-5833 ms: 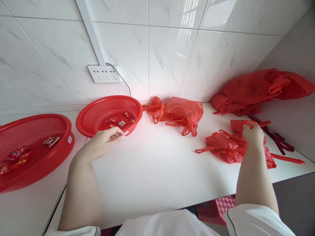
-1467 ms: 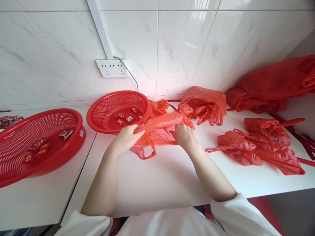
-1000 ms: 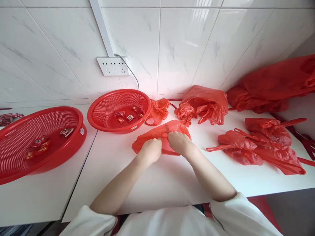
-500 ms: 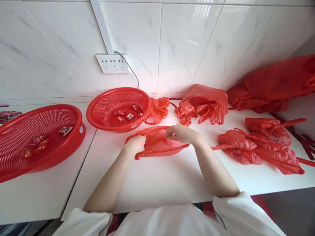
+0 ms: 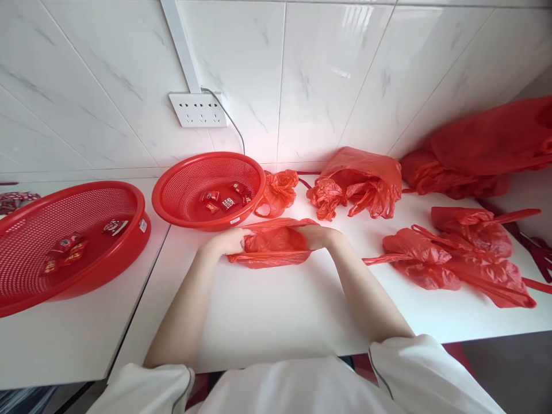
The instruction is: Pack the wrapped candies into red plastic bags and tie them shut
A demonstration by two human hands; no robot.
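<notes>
A thin red plastic bag (image 5: 276, 259) lies on the white table in front of me, its mouth stretched wide toward me. At the left end of the mouth my left hand (image 5: 230, 241) grips the bag, with its fingertips partly inside. My right hand (image 5: 318, 236) reaches into the opening from the right, and the film hides its fingers. Just beyond the bag stands a red perforated basket (image 5: 185, 172) with several small wrapped packets (image 5: 227, 203) at its bottom.
Another red basket (image 5: 140, 210) with packets stands at the left. Behind are a crumpled red bag (image 5: 279, 192) and a fuller one (image 5: 362, 172). Tied red bags (image 5: 422, 259) lie at the right. A power strip (image 5: 198, 109) is on the tiled wall. A seam divides the tables.
My left hand has shifted left and slightly up. My right hand has moved down into the bag's mouth, and the bag is now pulled open between both hands.
</notes>
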